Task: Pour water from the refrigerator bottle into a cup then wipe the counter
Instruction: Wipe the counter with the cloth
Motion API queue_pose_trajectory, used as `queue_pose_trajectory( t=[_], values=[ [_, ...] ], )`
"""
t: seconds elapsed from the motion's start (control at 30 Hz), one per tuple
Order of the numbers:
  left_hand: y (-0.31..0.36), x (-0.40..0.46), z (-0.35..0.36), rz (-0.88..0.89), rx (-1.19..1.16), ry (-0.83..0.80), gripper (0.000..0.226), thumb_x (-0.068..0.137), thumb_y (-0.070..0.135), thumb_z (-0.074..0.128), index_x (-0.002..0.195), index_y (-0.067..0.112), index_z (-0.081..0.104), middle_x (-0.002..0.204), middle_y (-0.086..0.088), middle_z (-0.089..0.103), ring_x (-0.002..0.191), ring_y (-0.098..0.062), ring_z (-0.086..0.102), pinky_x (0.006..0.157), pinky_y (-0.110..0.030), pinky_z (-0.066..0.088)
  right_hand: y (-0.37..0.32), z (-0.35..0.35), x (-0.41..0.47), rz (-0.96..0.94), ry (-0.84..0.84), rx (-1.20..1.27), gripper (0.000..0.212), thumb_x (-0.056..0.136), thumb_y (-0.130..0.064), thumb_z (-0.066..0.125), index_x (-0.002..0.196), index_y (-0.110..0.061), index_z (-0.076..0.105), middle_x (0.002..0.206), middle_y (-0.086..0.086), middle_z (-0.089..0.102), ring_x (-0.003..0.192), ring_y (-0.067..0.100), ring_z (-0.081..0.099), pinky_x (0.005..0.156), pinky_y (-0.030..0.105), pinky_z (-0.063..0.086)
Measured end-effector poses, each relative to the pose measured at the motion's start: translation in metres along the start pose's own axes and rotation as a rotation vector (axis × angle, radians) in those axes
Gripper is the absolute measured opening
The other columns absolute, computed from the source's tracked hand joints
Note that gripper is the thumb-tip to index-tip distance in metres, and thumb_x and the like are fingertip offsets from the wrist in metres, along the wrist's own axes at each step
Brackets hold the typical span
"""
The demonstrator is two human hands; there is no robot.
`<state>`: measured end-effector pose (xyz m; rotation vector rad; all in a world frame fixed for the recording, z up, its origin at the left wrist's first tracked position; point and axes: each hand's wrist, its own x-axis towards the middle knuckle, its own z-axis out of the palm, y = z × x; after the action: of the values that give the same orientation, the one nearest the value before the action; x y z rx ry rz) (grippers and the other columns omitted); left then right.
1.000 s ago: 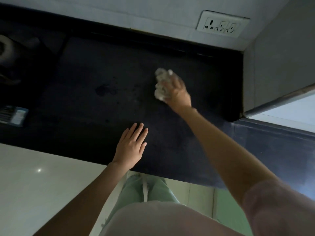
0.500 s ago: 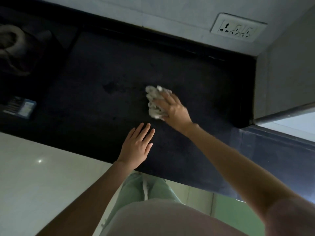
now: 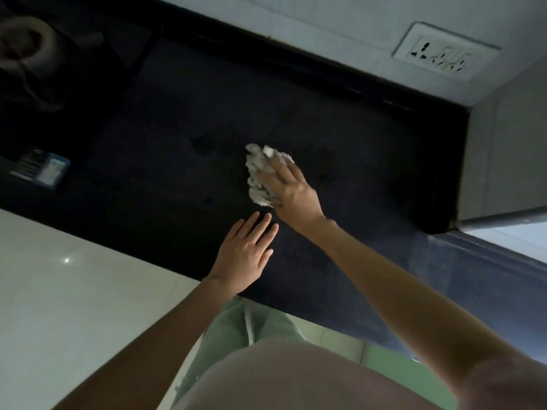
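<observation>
A crumpled white cloth (image 3: 260, 173) lies pressed on the dark counter (image 3: 355, 161), and my right hand (image 3: 291, 192) is shut on it, fingers spread over its right side. My left hand (image 3: 245, 255) rests flat on the counter near the front edge, fingers apart and holding nothing, just below and left of the cloth. Dark wet-looking spots (image 3: 204, 143) mark the counter to the left of the cloth. No bottle or cup can be made out clearly.
A small blue and white box (image 3: 44, 168) lies at the counter's left. A dim round object (image 3: 26, 51) sits far left at the back. A wall socket (image 3: 444, 56) is above the counter. A grey wall corner (image 3: 503, 161) bounds the right side.
My right hand has dragged the cloth from the back of the counter toward me and to the left. My left hand has stayed flat near the front edge.
</observation>
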<state>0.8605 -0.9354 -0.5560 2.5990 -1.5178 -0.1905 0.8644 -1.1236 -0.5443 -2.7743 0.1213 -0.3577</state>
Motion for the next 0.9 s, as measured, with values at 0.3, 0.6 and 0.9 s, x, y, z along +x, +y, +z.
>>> queue_pose_trajectory(
  t=[0.3,0.6,0.9],
  values=[
    [-0.002,0.001,-0.001,0.02,-0.004,0.007,0.046,0.094,0.035,0.042,0.134,0.015,0.053,0.144,-0.008,0.046,0.134,-0.03,0.042,0.104,-0.045,0.04,0.109,-0.005,0.149,0.45,-0.184,-0.058,0.072,0.082,-0.037,0.06,0.146,-0.033,0.029,0.16,0.001,0.008,0.145,0.027,0.013,0.115,0.037,0.026],
    [-0.002,0.0,0.001,0.007,0.019,-0.024,0.048,0.094,0.036,0.04,0.136,0.015,0.05,0.146,-0.008,0.045,0.134,-0.03,0.042,0.104,-0.046,0.04,-0.003,0.012,0.058,-0.035,-0.209,-0.029,0.066,0.078,-0.015,0.073,0.137,-0.032,0.047,0.154,0.004,0.029,0.142,0.032,0.025,0.09,0.042,0.051],
    [-0.003,0.002,-0.002,0.028,0.035,-0.043,0.049,0.094,0.037,0.036,0.137,0.015,0.049,0.145,-0.009,0.045,0.133,-0.031,0.042,0.104,-0.045,0.038,0.127,-0.055,0.005,0.592,0.007,-0.119,0.066,0.084,-0.042,0.062,0.144,-0.033,0.036,0.158,0.004,0.017,0.142,0.031,0.022,0.111,0.041,0.033]
  ],
)
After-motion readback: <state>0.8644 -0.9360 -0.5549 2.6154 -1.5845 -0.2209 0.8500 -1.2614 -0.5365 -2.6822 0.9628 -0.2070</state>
